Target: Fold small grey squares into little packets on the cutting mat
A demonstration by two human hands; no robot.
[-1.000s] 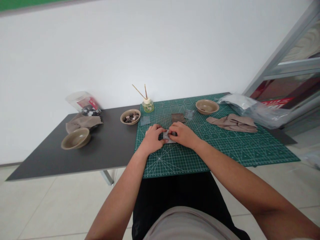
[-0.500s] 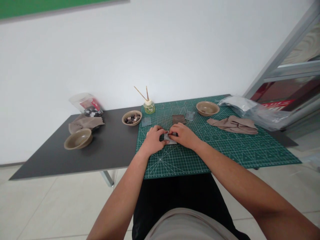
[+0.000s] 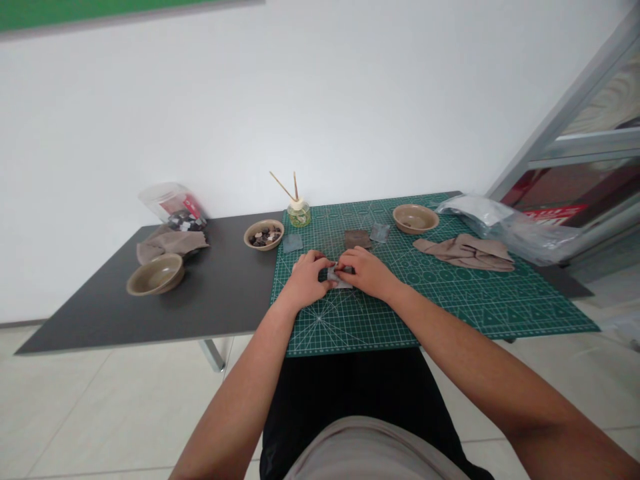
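Observation:
A small grey square sheet point(image 3: 343, 283), which looks like sandpaper, lies on the green cutting mat point(image 3: 320, 327). My left hand point(image 3: 309, 277) curves over its left side, thumb and fingertips pressing its edge to the mat. From the right, my right hand point(image 3: 366, 270) is closed, pinching a small dark piece point(image 3: 339, 268) against the sheet; the fingers cover most of the piece. Just beyond my hands lie a brown square sheet point(image 3: 357, 239), a grey patterned square point(image 3: 380, 233) and a blue-grey square point(image 3: 293, 243).
Small dark pieces fill a tan bowl point(image 3: 263, 235) near a reed diffuser point(image 3: 299, 213). Another bowl point(image 3: 415, 219) sits behind a brown cloth point(image 3: 467, 253) and plastic bag point(image 3: 510, 223). At left are a bowl point(image 3: 155, 275), a cloth point(image 3: 173, 245) and a bag of pieces point(image 3: 173, 203).
The camera view has shifted slightly. My right fingers and the small dark piece have moved a touch leftward on the sheet; my left hand stays in place.

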